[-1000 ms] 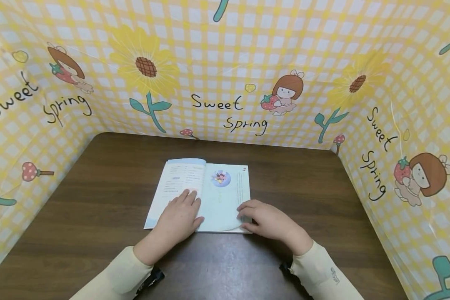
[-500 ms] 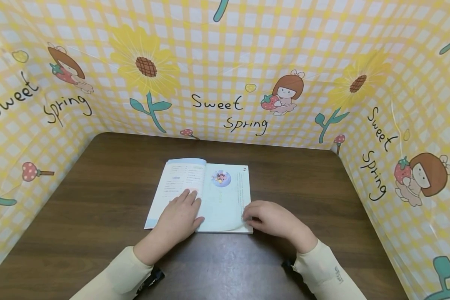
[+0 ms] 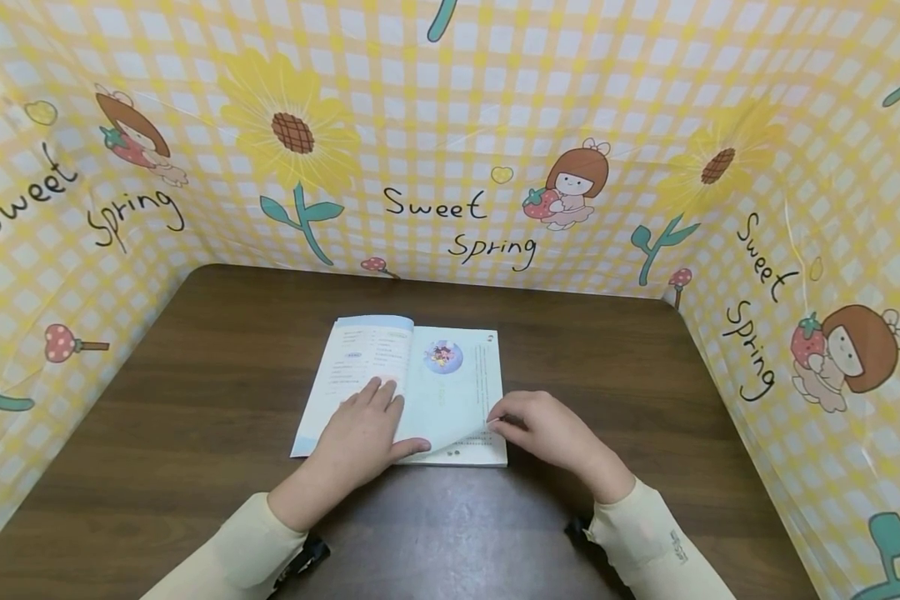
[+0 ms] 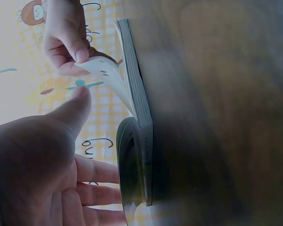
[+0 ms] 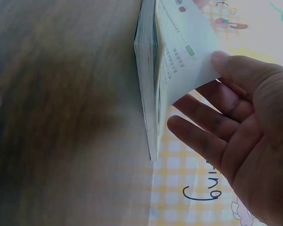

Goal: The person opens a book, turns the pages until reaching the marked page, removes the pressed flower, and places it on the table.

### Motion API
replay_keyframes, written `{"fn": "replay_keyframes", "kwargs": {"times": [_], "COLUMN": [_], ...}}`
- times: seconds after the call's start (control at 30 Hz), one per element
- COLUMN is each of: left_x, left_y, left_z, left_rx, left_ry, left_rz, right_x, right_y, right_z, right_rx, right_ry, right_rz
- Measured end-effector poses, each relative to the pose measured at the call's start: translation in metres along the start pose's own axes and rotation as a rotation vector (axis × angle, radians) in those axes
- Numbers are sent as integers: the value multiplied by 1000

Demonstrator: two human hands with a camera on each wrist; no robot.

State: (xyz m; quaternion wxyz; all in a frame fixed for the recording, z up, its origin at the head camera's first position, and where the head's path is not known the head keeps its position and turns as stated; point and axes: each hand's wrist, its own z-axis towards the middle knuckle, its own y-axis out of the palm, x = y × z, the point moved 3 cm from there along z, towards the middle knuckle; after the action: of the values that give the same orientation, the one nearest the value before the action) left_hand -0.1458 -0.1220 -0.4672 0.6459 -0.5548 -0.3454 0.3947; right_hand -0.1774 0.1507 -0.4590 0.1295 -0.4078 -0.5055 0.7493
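An open book lies on the table in the head view, with a round purple picture on its right-hand page. My left hand rests on the left-hand page, fingers extended and thumb stretched across the lower part of the right-hand page. With thumb and fingers, my right hand pinches the lower right corner of a page, lifted off the pages beneath. The left wrist view shows that page curving up from the book's thick block. Part of the left-hand page is hidden under my left hand.
Dark brown wooden table surrounds the book. A yellow checked cloth printed with flowers and cartoon figures stands up along the back and both sides.
My right hand has taken the right-hand page's lower corner and raised it, uncovering print on the page below. The left thumb has spread to the right; the left hand otherwise stays put.
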Motion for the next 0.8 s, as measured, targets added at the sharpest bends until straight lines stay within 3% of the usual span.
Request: {"fn": "replay_keyframes", "kwargs": {"times": [0.47,0.8], "left_x": [3,5], "left_y": [5,3], "left_z": [-1,-1], "left_rx": [-19,-7], "left_ry": [8,-4], "left_rz": [40,48], "right_x": [1,1], "right_y": [0,-3], "right_z": [1,0], "right_rx": [84,162], "right_ry": [75,58], "right_rz": [121,163]}}
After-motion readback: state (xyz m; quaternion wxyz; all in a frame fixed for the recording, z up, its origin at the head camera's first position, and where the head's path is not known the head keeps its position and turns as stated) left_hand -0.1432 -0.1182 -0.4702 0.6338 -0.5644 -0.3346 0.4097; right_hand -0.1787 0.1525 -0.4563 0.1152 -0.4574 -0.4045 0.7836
